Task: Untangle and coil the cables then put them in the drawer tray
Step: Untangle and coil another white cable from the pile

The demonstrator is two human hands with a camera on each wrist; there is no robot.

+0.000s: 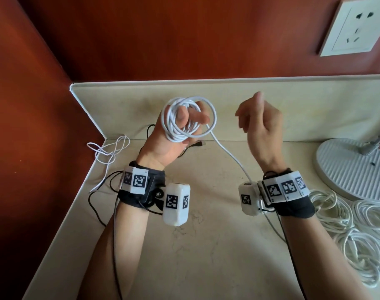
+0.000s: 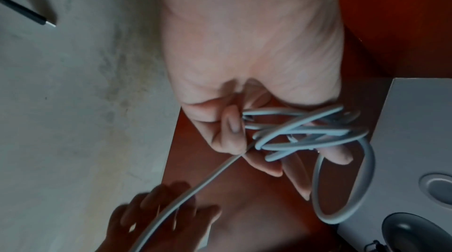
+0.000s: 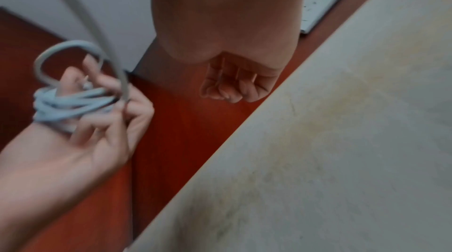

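My left fingers (image 1: 197,118) are curled through the white cable (image 1: 178,137), its coil wound round them and raised above the table (image 1: 206,245), its loose tail dropping past my right fingers (image 1: 241,118), which are curled in on nothing, with a heap of white cables (image 1: 355,239) lying off to my right.

I see the white cable (image 1: 171,126) wound in several loops round my left hand (image 1: 163,146), its tail trailing near-right. A thin white cable (image 1: 108,153) lies loose far left on the desk (image 1: 206,256), and pale coiled bundles (image 1: 336,215) sit near right.
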